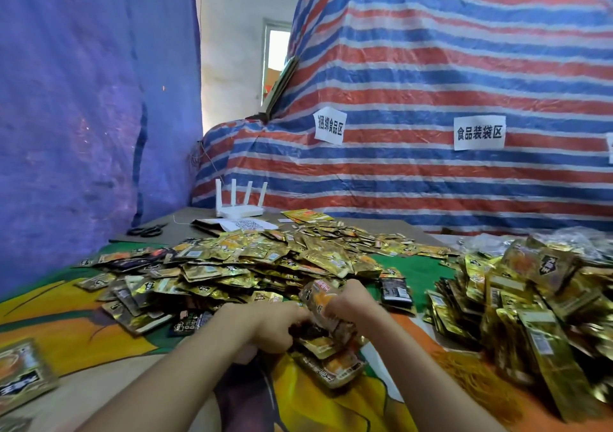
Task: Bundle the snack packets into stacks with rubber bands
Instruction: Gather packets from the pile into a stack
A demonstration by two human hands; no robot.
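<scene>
The left hand (275, 329) and right hand (352, 302) each had a closed grip on a small stack of shiny gold-and-orange foil snack packets (326, 345) above the colourful table (83, 332).

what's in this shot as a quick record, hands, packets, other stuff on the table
left hand: grips stack of gold foil snack packets
right hand: grips same stack's upper end
rubber band: not visible
loose pile of gold packets: beyond the hands
heap of gold packets: right side
white four-antenna router: behind the loose pile
black scissors: left of the router
</scene>
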